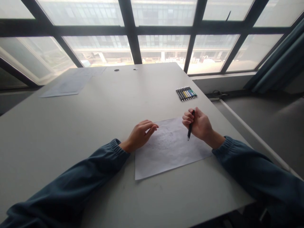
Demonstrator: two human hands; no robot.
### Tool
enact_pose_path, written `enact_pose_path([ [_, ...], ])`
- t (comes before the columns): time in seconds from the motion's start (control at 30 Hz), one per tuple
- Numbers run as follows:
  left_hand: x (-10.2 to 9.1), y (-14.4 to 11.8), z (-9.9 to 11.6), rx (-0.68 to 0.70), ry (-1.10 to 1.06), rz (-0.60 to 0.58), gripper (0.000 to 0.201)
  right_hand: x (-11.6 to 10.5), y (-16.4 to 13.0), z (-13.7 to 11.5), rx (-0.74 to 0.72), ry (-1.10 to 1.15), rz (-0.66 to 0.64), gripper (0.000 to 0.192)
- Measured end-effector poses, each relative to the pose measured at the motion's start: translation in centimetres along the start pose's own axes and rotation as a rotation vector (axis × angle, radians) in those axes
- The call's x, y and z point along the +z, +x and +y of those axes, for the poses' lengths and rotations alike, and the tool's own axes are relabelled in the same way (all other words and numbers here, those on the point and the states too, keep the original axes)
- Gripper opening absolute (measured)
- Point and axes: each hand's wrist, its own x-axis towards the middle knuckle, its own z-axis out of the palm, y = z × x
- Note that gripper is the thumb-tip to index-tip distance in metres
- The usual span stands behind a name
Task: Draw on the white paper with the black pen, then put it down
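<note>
Over the sheet, near the right edge of the table, a pen is being gripped by the right hand, presumably for control. The sheet's left edge is apparently being steadied by the left hand, relaxed and empty.

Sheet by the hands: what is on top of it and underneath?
Faint marks show on the sheet. The left hand overlaps its left edge; the right hand, holding a pen, covers part of its right side. It lies on the white table; the surface it covers is hidden.
</note>
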Motion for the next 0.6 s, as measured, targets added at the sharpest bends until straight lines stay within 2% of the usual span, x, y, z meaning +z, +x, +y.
enact_pose_path([
  [0.13, 0.05, -0.01, -0.10, -0.003, 0.053, -0.043, 0.025, -0.40, -0.15, -0.25, 0.031, 0.007, -0.035, 0.028],
  [0.27, 0.05, 0.07, -0.01, 0.020, 0.110, -0.069, 0.022, -0.51, -0.28, -0.35, 0.015, -0.031, -0.024, 0.015],
  [0.37, 0.07, 0.14, 0.04, 0.031, 0.140, -0.082, 0.021, -0.27, -0.37, -0.29, -0.016, -0.114, 0.019, 0.010],
  [0.5, 0.06, 0.21, 0.21, 0.037, 0.148, -0.085, 0.020, -0.06, -0.33, -0.11, -0.062, -0.295, 0.094, 0.020],
  [0.6, 0.02, 0.22, 0.30, 0.053, 0.166, -0.106, 0.019, -0.24, -0.15, -0.03, -0.049, -0.403, 0.120, 0.018],
])
